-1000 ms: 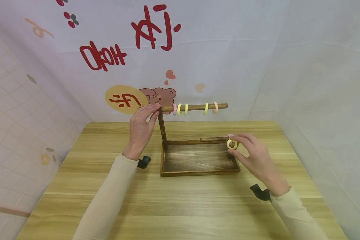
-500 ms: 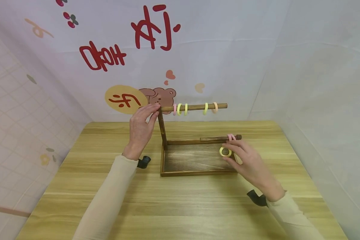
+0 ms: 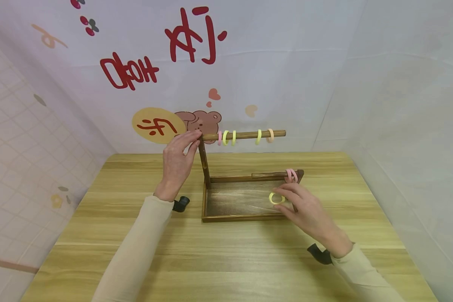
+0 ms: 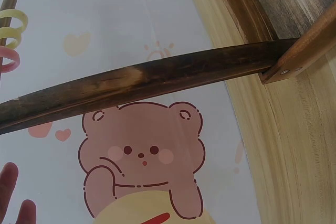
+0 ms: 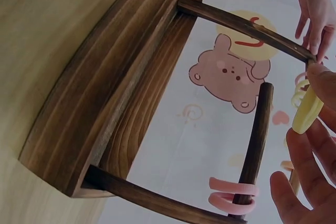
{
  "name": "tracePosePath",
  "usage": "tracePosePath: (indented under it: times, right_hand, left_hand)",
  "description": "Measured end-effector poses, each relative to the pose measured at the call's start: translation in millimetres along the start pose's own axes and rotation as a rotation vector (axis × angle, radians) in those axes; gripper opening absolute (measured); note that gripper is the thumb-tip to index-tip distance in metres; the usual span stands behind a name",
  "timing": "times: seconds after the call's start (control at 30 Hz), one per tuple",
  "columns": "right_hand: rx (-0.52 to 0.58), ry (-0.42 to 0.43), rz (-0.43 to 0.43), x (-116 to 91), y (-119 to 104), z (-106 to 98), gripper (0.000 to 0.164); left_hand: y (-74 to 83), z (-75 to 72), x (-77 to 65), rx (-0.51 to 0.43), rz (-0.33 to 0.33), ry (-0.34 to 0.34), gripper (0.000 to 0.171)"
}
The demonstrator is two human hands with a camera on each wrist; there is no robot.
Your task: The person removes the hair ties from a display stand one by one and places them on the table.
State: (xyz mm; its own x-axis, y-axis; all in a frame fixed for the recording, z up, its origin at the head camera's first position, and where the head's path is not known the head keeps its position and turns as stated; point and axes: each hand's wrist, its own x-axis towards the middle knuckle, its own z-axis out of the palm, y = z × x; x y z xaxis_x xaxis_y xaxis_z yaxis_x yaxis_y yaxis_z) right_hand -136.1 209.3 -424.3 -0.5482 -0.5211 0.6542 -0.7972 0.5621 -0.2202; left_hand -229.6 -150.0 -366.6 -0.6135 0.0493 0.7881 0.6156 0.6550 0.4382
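A dark wooden rack stands on the table, with a tray-like base, an upper bar and a shorter lower bar. My left hand touches its top left corner with fairly straight fingertips. Between the thumb and fingers of my right hand is a yellow ring, pinched above the right part of the base. The right wrist view shows this ring edge-on. Two pink rings hang on the lower bar. Pink, yellow and orange rings hang along the upper bar.
The wood-grain table extends in front of the rack. Behind it hangs a white printed cloth with a bear and red characters. Black curved pieces sit by both wrists.
My right hand has moved left and toward me with the yellow ring, away from the lower bar's right end. The two pink rings there show more fully. My left hand stays put.
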Motion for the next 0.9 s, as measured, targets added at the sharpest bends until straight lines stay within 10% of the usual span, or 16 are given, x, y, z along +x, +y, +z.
tracePosePath:
  times: [0.9]
  right_hand:
    - [0.055,-0.127,-0.13,-8,-20,30,0.03]
  left_hand:
    - [-0.1,0.0,-0.3,0.015,0.007,0.0,0.026]
